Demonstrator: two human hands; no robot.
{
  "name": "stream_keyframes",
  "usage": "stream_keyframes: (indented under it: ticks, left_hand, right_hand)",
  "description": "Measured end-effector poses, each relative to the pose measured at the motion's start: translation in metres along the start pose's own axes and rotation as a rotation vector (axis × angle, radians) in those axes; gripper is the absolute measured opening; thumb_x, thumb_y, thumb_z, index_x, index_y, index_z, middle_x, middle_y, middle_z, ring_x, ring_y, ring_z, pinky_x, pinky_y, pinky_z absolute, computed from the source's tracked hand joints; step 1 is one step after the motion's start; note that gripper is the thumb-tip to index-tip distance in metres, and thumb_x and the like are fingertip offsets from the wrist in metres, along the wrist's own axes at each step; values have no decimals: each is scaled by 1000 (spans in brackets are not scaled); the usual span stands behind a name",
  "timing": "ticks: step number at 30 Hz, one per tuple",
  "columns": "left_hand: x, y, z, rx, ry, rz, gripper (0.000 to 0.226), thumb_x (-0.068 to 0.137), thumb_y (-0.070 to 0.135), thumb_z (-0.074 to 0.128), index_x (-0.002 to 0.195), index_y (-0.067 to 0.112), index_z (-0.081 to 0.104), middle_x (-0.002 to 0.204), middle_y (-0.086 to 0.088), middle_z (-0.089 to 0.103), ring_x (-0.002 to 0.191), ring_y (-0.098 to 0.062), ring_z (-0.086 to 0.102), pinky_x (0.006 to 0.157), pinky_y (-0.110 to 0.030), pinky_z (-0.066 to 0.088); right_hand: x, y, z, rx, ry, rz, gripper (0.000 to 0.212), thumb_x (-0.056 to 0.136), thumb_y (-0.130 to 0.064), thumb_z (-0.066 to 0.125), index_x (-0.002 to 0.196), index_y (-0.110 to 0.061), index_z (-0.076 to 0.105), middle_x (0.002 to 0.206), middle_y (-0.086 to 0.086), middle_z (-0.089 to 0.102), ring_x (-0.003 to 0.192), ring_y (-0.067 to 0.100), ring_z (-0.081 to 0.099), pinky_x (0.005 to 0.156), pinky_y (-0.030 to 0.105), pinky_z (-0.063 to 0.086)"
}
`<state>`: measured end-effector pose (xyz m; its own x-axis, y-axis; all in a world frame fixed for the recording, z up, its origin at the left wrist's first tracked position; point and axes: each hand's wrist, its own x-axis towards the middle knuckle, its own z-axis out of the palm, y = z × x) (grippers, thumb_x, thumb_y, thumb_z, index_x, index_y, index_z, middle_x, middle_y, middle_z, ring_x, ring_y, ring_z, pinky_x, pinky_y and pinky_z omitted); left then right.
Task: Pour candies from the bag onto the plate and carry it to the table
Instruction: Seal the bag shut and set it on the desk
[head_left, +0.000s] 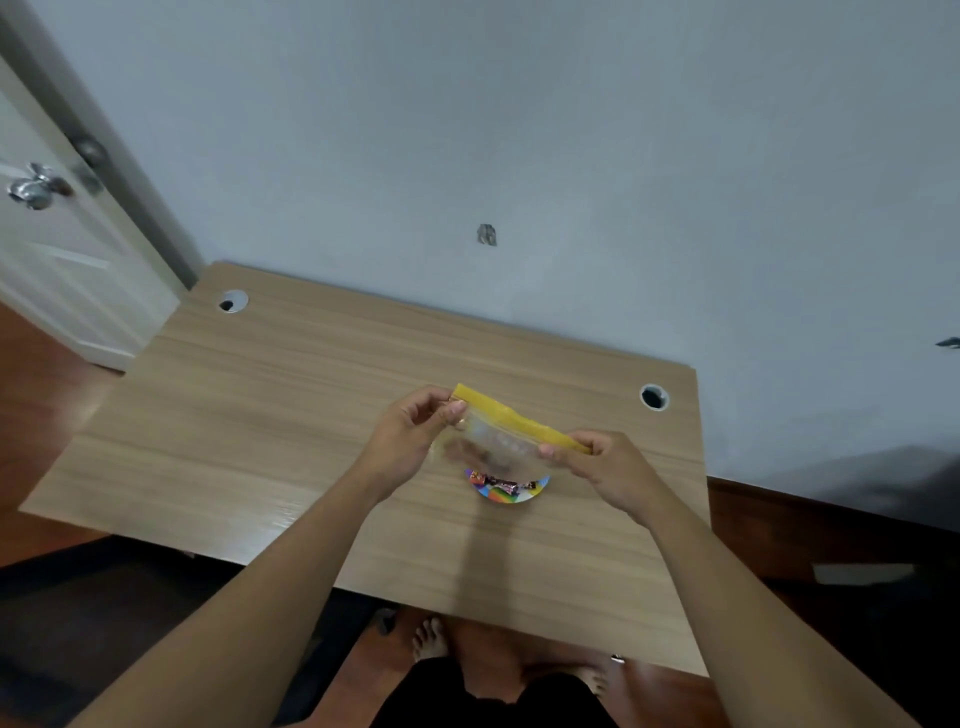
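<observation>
Yellow zip strip tops the clear bag (493, 441), and in the head view, the only one, each end of it is pinched: the left hand (410, 431) clamps thumb and fingers on the far-left corner, the right hand (608, 467) on the near-right end. The bag hangs between the hands, above the plate (511, 493), which rests on the wooden desk (260, 415) just below them. Wrapped candies (501, 484) lie on the plate; whether any remain inside the bag I cannot tell. Risks, as I judge them: the hanging bag could brush the candies off the small plate, and the plate looks light, so a careless lift might tip it.
</observation>
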<state>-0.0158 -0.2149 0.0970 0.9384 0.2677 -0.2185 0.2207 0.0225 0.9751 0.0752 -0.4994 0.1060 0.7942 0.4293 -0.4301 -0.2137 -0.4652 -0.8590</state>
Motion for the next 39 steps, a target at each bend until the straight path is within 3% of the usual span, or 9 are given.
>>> stream_keyframes:
  ticks: [2, 4, 11, 16, 20, 25, 27, 33, 39]
  left_hand:
    - [1, 3, 0, 16, -5, 39, 13, 103, 16, 71, 101, 4, 75, 89, 0, 72, 81, -6, 62, 76, -18, 49]
    - [2, 5, 0, 17, -14, 53, 19, 102, 19, 74, 103, 0, 74, 97, -5, 72, 90, -15, 61, 79, -26, 52]
    - [-2, 7, 4, 151, -93, 174, 15, 102, 15, 72, 94, 3, 67, 89, 7, 69, 89, -9, 64, 84, -31, 48]
    - [-7, 2, 14, 171, -74, 181, 18, 101, 21, 73, 87, 13, 65, 88, -5, 72, 91, -10, 66, 83, -38, 51]
    - [-11, 1, 17, 145, 12, 181, 16, 100, 21, 76, 90, 10, 69, 92, -10, 74, 95, -21, 69, 86, -31, 51]
    - [-17, 3, 18, 55, 67, 149, 17, 93, 13, 83, 101, 1, 75, 100, -18, 76, 91, -7, 67, 73, -13, 55]
    - [-18, 5, 15, 27, 73, 136, 11, 94, 10, 81, 92, 3, 73, 92, -12, 74, 90, -5, 68, 67, -13, 56]
    - [-20, 8, 7, 123, 140, 150, 22, 91, 10, 82, 76, 20, 72, 76, 13, 74, 83, -4, 69, 81, -22, 51]
    - [-21, 11, -6, 91, 77, 114, 14, 91, 10, 83, 88, -3, 77, 91, -12, 80, 87, -2, 70, 85, -13, 50]
  right_hand:
    - [-1, -4, 3, -85, -44, -30, 18, 91, -43, 86, 98, -27, 88, 86, 1, 82, 76, 1, 59, 72, 26, 40]
    - [-4, -10, 7, -183, -84, -40, 16, 91, -38, 87, 98, -24, 86, 80, -4, 78, 72, 1, 57, 70, 25, 39]
    - [-4, -39, 32, -301, -102, -177, 47, 81, -54, 90, 125, -44, 76, 118, -24, 80, 109, -4, 73, 100, 26, 57]
    - [1, -61, 53, -335, -22, -302, 25, 91, -45, 84, 112, -33, 81, 107, -18, 82, 100, 2, 75, 94, 30, 59]
    - [8, -60, 61, -388, 84, -307, 15, 95, -40, 80, 97, -26, 79, 91, -5, 82, 86, 18, 75, 84, 45, 59]
    - [9, -60, 69, -467, 129, -360, 17, 95, -44, 73, 97, -27, 75, 87, -7, 79, 85, 21, 72, 80, 46, 59]
    - [10, -59, 75, -529, 138, -382, 22, 92, -49, 67, 99, -30, 73, 84, -8, 76, 82, 20, 69, 76, 48, 58]
    - [12, -58, 86, -532, 154, -405, 21, 93, -49, 71, 100, -30, 76, 79, -9, 73, 75, 15, 64, 70, 46, 56]
    - [12, -62, 90, -542, 152, -445, 24, 96, -52, 72, 96, -28, 77, 75, -8, 71, 69, 13, 62, 67, 45, 54]
